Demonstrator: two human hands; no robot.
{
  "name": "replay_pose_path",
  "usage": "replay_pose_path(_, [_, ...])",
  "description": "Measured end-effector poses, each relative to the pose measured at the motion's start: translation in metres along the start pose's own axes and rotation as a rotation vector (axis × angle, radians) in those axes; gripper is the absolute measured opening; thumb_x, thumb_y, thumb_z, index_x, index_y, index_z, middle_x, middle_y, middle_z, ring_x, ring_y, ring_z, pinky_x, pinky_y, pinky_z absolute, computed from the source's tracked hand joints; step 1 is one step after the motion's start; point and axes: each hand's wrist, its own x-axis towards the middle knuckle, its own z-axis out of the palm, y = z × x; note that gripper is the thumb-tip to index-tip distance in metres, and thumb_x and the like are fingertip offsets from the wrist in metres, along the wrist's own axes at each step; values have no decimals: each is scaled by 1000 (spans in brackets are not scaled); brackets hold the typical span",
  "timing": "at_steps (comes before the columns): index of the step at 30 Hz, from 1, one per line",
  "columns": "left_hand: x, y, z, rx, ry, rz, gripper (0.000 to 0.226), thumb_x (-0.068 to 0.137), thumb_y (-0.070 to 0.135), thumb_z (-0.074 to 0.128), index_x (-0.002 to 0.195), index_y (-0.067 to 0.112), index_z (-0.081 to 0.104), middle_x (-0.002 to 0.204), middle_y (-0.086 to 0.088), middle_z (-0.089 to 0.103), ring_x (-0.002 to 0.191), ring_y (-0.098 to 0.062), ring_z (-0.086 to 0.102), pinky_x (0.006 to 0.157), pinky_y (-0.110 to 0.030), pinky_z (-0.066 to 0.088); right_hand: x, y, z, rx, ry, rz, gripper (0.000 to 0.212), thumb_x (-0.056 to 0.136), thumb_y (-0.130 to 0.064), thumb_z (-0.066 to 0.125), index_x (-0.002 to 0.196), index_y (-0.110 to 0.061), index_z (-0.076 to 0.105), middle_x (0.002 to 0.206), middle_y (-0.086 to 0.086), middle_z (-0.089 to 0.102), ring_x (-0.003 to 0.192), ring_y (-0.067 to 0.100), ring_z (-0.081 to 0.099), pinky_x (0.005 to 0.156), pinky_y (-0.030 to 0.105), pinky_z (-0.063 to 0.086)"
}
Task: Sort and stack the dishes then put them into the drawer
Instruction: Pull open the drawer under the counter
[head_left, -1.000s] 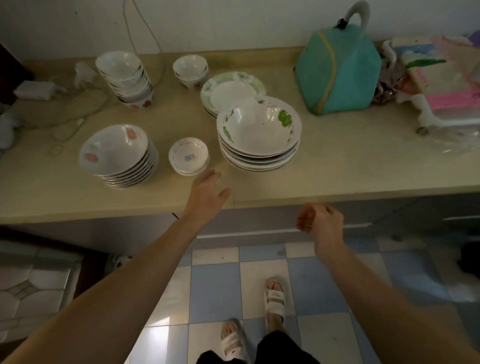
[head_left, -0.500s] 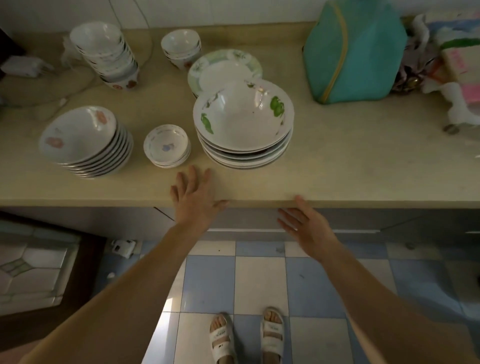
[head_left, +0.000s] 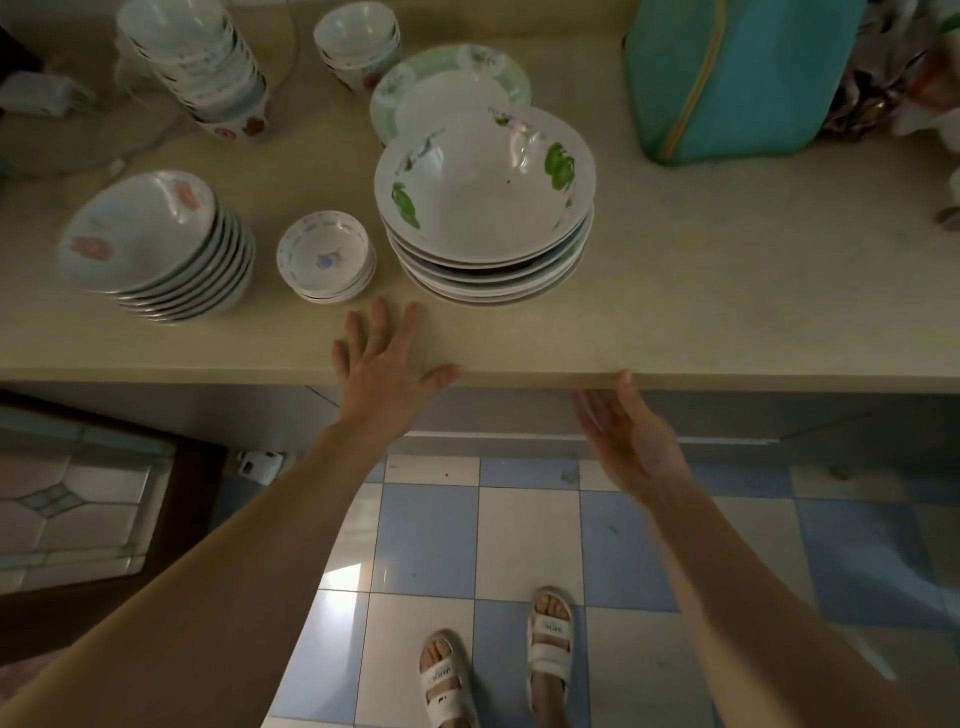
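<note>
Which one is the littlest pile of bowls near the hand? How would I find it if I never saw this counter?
Start at the beige counter and find its front edge, where the left hand lies flat. Just beyond the fingertips sits the small bowl stack, between the pink-flowered bowl stack and the big green-leaf bowl stack. It is much smaller than both, with a blue flower inside.

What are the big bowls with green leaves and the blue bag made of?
The big bowls with green leaves look like glazed ceramic or porcelain: white, shiny, with bright window glints on the inside. It could be melamine, hard to be sure. The blue bag looks like woven fabric: dull, soft-cornered, with a yellow zip line.
</note>
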Motion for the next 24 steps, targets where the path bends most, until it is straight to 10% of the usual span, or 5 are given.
replay_pose_path(4, [0, 2, -4, 12, -21, -12, 92, 88, 75, 47, 161, 36, 7, 171, -6, -8, 155, -37, -13, 124, -56, -4, -3, 10, 1, 28, 86, -44, 70, 80, -32, 73, 138, 0, 51, 133, 17, 65, 124, 28, 63, 85, 35, 59])
replay_pose_path(9, [-1, 4, -9, 26, -43, 4, 92, 88, 75, 47, 161, 34, 7, 170, -8, -9, 154, -39, -14, 124, -59, -3, -13, 27, -13, -67, 219, -117, 17, 101, -20, 60, 103, -4, 65, 101, 15, 74, 91, 22, 77, 70, 28, 61])
replay_pose_path(24, [-27, 7, 1, 53, 17, 24, 78, 100, 66, 30, 162, 25, 6, 170, -12, -8, 155, -38, -11, 126, -54, -3, -97, 71, -34, -46, 345, -163, 16, 103, -13, 54, 115, -3, 60, 102, 15, 70, 87, 24, 71, 78, 35, 60])
